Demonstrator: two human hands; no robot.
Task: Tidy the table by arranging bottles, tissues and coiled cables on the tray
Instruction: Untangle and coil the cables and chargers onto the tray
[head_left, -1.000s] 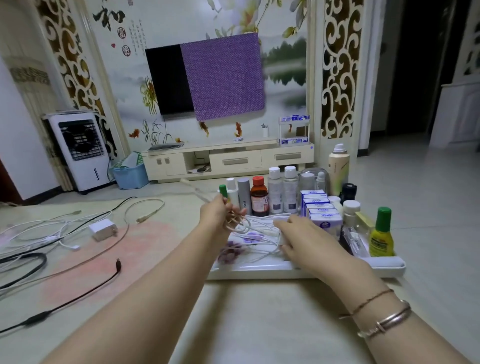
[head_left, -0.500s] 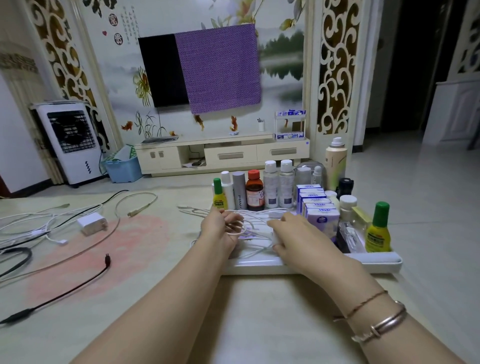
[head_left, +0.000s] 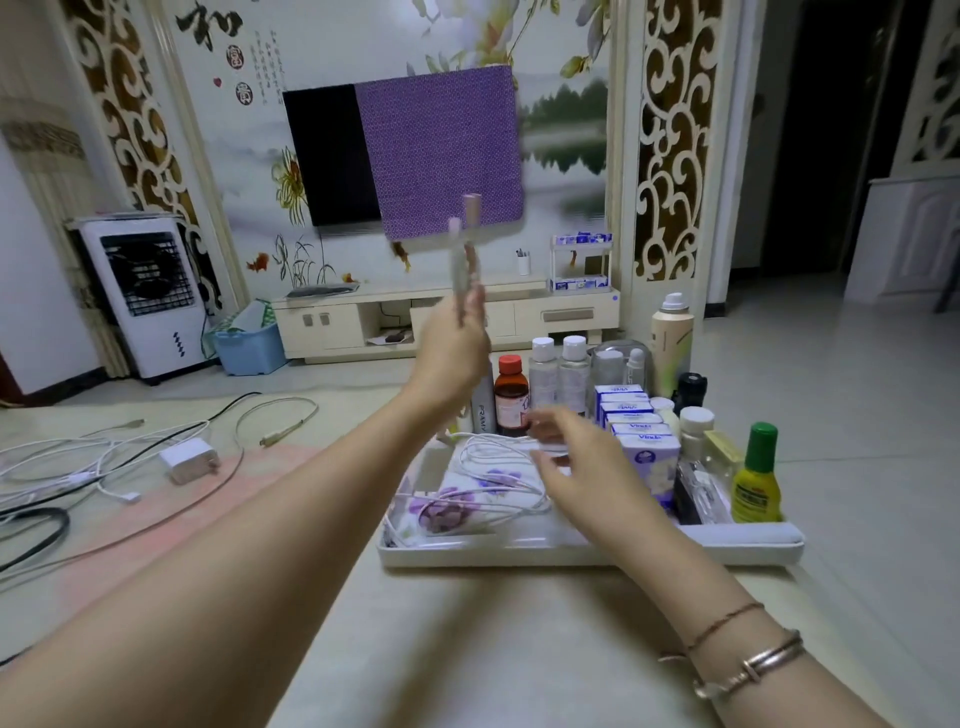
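Above tray (head_left: 587, 555), left hand (head_left: 452, 348) pinches cable ends (head_left: 464, 260) upright

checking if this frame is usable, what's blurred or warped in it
Head view: the raised left hand and the cable ends it pinches are smeared by motion; the right hand over the tray is soft at the fingertips. The bottles and tissue packs stay sharp. Wide-angle bending tilts the wall panels; lighting is dim and even, without glare.

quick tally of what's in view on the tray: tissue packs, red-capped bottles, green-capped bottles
tissue packs: 5
red-capped bottle: 1
green-capped bottle: 1
total: 7
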